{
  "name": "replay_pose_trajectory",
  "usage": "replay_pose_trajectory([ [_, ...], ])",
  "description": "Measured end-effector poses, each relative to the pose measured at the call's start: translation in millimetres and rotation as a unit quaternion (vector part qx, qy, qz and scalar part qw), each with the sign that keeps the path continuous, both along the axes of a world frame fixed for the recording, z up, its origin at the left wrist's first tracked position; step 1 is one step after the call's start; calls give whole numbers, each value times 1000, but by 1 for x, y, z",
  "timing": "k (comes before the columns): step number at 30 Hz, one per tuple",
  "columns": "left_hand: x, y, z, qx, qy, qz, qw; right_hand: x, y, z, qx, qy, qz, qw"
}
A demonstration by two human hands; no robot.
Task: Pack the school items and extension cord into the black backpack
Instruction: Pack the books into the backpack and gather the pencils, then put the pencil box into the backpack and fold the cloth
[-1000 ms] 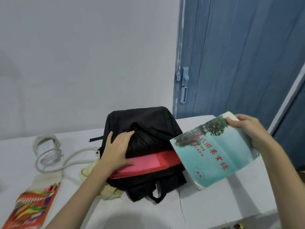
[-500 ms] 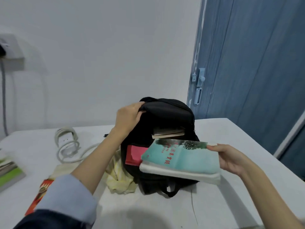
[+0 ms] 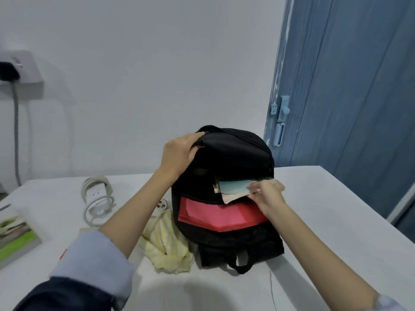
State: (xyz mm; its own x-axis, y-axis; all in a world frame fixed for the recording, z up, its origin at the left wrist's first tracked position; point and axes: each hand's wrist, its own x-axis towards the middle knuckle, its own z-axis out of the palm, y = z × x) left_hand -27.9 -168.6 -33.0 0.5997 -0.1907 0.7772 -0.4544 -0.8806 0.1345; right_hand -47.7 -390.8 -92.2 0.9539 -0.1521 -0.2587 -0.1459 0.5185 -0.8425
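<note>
Your left hand (image 3: 179, 153) grips the top flap of the black backpack (image 3: 226, 198), holding it up; bag stands mid-table (image 3: 336, 209). Your right hand (image 3: 266, 193) pinches the teal book (image 3: 233, 187), mostly inside the opening, above a red folder (image 3: 215, 216) sticking out. Extension cord (image 3: 97, 198) coiled on the table left of the bag, yellow cloth (image 3: 166, 245) just beside it.

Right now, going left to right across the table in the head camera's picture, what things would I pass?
Green book → coiled white extension cord → yellow cloth → black backpack, with the right hand pushing a teal book into it.
</note>
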Motion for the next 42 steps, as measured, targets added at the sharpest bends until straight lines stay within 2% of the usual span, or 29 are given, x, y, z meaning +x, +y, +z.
replay_pose_trajectory([
  [2,2,4,1,-4,14,-8,1000,8,5,-7,-75,-11,-14,997],
  [4,3,7,-3,-10,27,-17,999,12,5,-15,-192,-6,-46,980],
  [8,-6,2,-32,-49,48,-35,997,21,5,-32,-275,12,-71,959],
  [12,-25,-2,-67,-59,51,-45,996,34,17,-49,-414,81,-163,892],
  [15,-32,6,-77,-87,100,-53,990,37,12,-46,-417,88,-98,899],
  [18,-40,16,-80,-155,209,-73,963,37,-9,-34,-432,99,26,896],
  [19,-43,19,-80,-177,253,-86,947,31,-17,-25,-459,106,55,880],
  [21,-50,24,-79,-233,302,-118,917,16,-28,-5,-550,93,82,826],
  [24,-68,35,-69,-441,280,-133,842,-8,-28,18,-713,-31,107,692],
  [25,-71,44,-69,-487,259,-113,827,-15,-23,23,-733,-61,118,667],
  [27,-76,72,-79,-459,251,-27,852,-23,-10,27,-755,-106,101,640],
  [29,-84,95,-94,-363,313,48,876,-29,3,31,-765,-157,57,622],
  [32,-99,104,-116,-239,480,58,842,-33,19,38,-762,-210,58,610],
  [33,-104,107,-123,-217,505,46,834,-33,25,40,-766,-217,76,601],
  [35,-114,110,-126,-218,479,5,850,-30,33,42,-760,-233,110,596],
  [38,-124,130,-114,-337,322,59,883,-28,44,42,-732,-270,131,612],
  [40,-131,157,-101,-406,215,116,881,-30,54,40,-716,-287,133,622],
  [42,-140,188,-90,-442,175,129,870,-36,69,39,-699,-308,137,630],
])
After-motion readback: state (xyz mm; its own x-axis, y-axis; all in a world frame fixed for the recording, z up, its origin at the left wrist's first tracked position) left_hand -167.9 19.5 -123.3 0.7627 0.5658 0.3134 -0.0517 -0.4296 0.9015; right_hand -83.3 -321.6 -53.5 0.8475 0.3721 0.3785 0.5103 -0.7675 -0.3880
